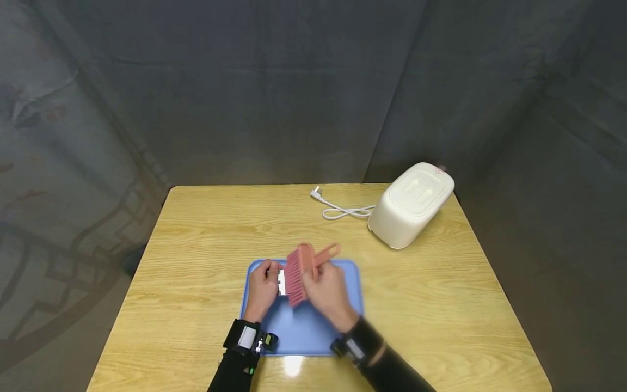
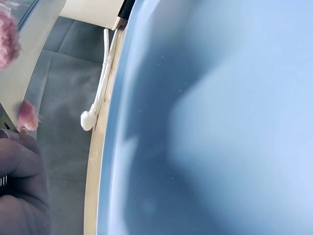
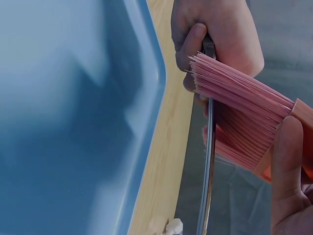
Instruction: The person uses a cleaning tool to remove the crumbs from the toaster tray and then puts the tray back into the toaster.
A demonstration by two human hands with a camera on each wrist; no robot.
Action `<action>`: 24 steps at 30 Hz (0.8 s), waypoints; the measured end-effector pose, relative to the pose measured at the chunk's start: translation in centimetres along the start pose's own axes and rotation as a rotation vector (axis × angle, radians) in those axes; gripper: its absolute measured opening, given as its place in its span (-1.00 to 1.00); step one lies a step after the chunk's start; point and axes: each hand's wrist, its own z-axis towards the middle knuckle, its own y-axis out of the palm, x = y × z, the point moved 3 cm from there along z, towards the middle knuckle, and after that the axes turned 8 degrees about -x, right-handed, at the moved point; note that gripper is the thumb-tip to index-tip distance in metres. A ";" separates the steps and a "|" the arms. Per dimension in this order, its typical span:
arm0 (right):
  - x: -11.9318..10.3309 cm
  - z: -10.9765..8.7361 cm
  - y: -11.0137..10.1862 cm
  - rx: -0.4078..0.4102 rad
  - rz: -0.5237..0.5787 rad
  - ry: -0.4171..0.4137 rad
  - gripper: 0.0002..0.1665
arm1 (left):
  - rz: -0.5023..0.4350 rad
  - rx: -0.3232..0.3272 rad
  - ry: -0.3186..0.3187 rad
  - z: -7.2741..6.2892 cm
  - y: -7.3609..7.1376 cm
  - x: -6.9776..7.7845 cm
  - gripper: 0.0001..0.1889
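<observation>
Over the blue tray [image 1: 313, 335], my left hand [image 1: 262, 288] grips a metal crumb tray [image 1: 281, 283], a thin shiny sheet with a dark end. Its narrow edge shows in the right wrist view as a crumb tray [image 3: 207, 166] seen nearly side-on. A pink hand brush [image 1: 306, 260] is in my right hand [image 1: 329, 291], the thumb pressed along its orange-pink back. The brush [image 3: 239, 93] has its bristles against the metal sheet, spread to both sides of its edge. In the left wrist view, pink bristles [image 2: 7, 41] meet the shiny face.
A cream toaster [image 1: 411, 204] with a covered top stands at the table's back right. Its white cord [image 1: 345, 211] lies looped to the left, ending in a plug [image 1: 316, 193]. Small specks dot the blue tray's floor. Dark cloth [image 1: 294, 98] hangs behind the wooden table [image 1: 196, 245].
</observation>
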 end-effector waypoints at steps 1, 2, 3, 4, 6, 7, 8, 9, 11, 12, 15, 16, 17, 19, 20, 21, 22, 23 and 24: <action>0.1 0.0 -0.1 -0.004 0.009 0.009 -0.70 | -0.007 -0.005 -0.003 0.0 0.0 0.0 -0.74; 0.2 0.0 -0.2 -0.003 0.009 0.015 -0.71 | -0.016 -0.010 -0.009 0.0 0.0 0.0 -0.74; 0.3 -0.1 -0.4 0.000 0.004 0.019 -0.72 | -0.028 -0.016 -0.016 0.0 0.0 0.0 -0.73; 0.3 -0.1 -0.5 0.005 -0.004 0.021 -0.74 | -0.032 -0.020 -0.021 0.0 0.0 0.0 -0.73; 0.5 -0.1 -0.8 0.014 -0.016 0.024 -0.78 | -0.046 -0.024 -0.027 0.0 0.0 0.1 -0.73; 0.6 -0.1 -1.0 0.021 -0.023 0.023 -0.80 | -0.048 -0.025 -0.025 0.0 0.0 0.1 -0.73; 0.6 -0.1 -1.1 0.027 -0.029 0.020 -0.81 | -0.049 -0.028 -0.024 0.0 0.0 0.1 -0.73; 0.7 -0.1 -1.3 0.033 -0.033 0.017 -0.81 | -0.049 -0.031 -0.021 0.0 0.0 0.1 -0.72; 0.8 -0.1 -1.6 0.048 -0.045 0.000 -0.82 | -0.044 -0.031 -0.012 -0.1 0.0 0.1 -0.72; 0.9 -0.2 -1.7 0.056 -0.049 -0.011 -0.82 | -0.043 -0.032 -0.010 -0.1 0.0 0.1 -0.72; 1.2 -0.2 -2.1 0.076 -0.064 -0.038 -0.83 | -0.044 -0.028 -0.007 -0.1 -0.1 -0.1 -0.71; 1.4 -0.2 -2.2 0.077 -0.060 -0.039 -0.83 | -0.042 -0.025 -0.009 -0.1 -0.1 -0.2 -0.71; 1.5 -0.3 -2.3 0.073 -0.045 -0.031 -0.83 | -0.042 -0.023 -0.012 -0.1 -0.1 -0.2 -0.71; 1.9 -0.4 -2.5 0.066 -0.024 -0.004 -0.81 | -0.038 -0.017 -0.016 -0.1 -0.1 -0.4 -0.70; 2.1 -0.4 -2.6 0.060 -0.007 0.016 -0.80 | -0.033 -0.014 -0.018 -0.1 -0.1 -0.4 -0.70; 2.2 -0.5 -2.8 0.057 0.004 0.033 -0.79 | -0.028 -0.012 -0.022 -0.1 -0.1 -0.4 -0.70; 2.3 -0.5 -2.9 0.056 0.010 0.048 -0.79 | -0.026 -0.012 -0.025 -0.1 0.0 -0.5 -0.70; 2.4 -0.6 -3.1 0.056 0.016 0.057 -0.77 | -0.024 -0.012 -0.027 -0.1 0.0 -0.5 -0.70; 2.5 -0.6 -3.2 0.057 0.018 0.061 -0.75 | -0.027 -0.014 -0.027 -0.1 -0.1 -0.5 -0.69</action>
